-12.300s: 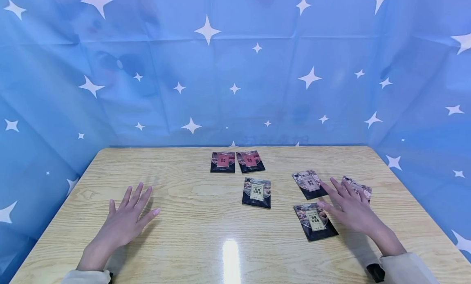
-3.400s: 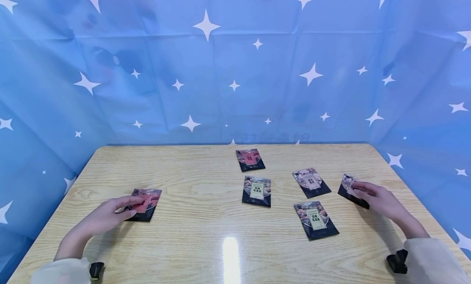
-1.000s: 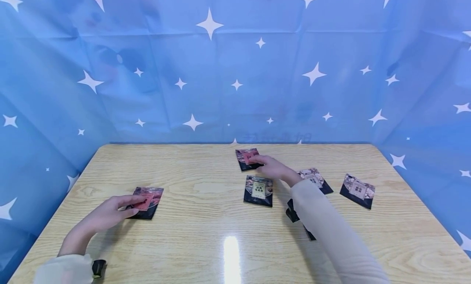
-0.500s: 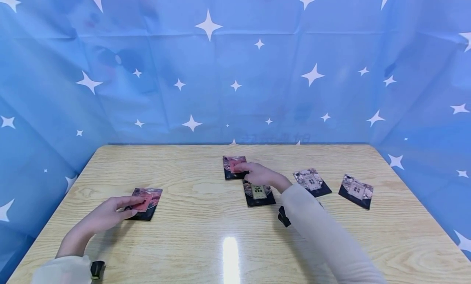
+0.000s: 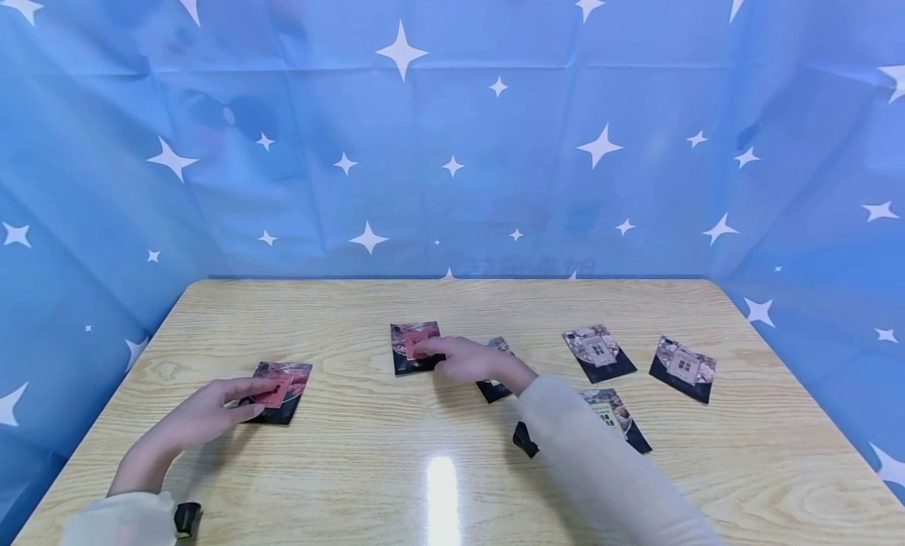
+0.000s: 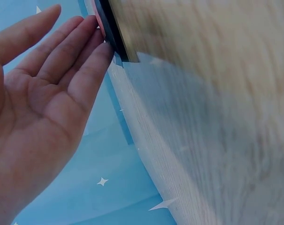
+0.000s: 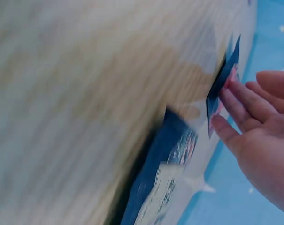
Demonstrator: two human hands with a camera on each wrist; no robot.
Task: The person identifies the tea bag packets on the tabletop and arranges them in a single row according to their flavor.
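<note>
My left hand (image 5: 205, 412) rests its straight fingertips on a tea sachet with a red label (image 5: 298, 374) at the left of the table. In the left wrist view, that sachet (image 6: 112, 30) shows edge-on against the fingertips, with the thumb apart from it. Left of the table's middle, my right hand (image 5: 470, 361) touches the face of a second red-labelled tea sachet (image 5: 403, 359) with extended fingertips. The right wrist view shows this sachet (image 7: 226, 70) slightly tilted under the fingers. A green-labelled sachet (image 5: 499, 346) lies partly hidden beneath the right hand and wrist.
Another green-labelled sachet (image 5: 632, 426) is partly covered by the right sleeve (image 5: 587, 444). Two sachets with pale pink labels, one nearer (image 5: 601, 352) and one further right (image 5: 686, 367), lie on the wooden table (image 5: 339, 452). A blue star-patterned cloth (image 5: 452, 200) hangs behind.
My right hand has slid the second red-labelled sachet from the back middle leftward and nearer; the green-labelled sachet beside it has shifted slightly. My left hand stays on its sachet, moved there earlier.
</note>
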